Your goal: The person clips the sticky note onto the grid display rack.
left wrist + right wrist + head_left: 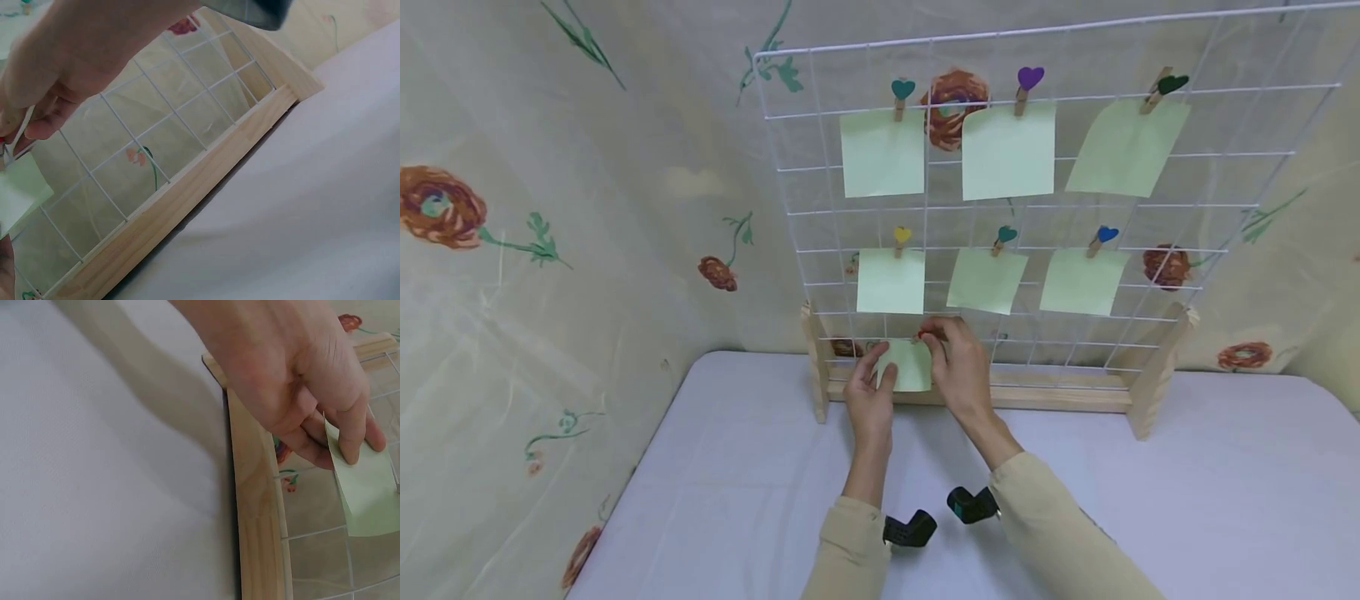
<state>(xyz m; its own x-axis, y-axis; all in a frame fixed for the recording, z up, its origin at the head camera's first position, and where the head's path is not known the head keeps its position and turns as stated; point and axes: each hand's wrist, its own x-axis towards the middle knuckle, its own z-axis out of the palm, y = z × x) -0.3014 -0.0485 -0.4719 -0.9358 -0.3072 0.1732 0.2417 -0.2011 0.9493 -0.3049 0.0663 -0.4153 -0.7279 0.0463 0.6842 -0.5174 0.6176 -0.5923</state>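
A pale green paper note [912, 368] is at the lower left of a white wire grid [1037, 342]. My left hand [871, 400] pinches its left edge between thumb and fingers; the right wrist view shows this left hand [300, 387] with some fingertips behind the paper [369, 494]. At the note's top edge, my right hand [962, 371] pinches a small clothespin with a red heart [921, 335]. Seen from the left wrist, the right hand [69, 62] covers most of that clothespin, at the note's upper corner.
Above, two rows of green notes [1009, 154] hang from the grid by heart-topped clothespins [1030, 79]. Wooden feet [1157, 375] and a wooden bar [1060, 396] hold the grid upright on a white-covered table [737, 467]. A flowered curtain [625, 292] is behind.
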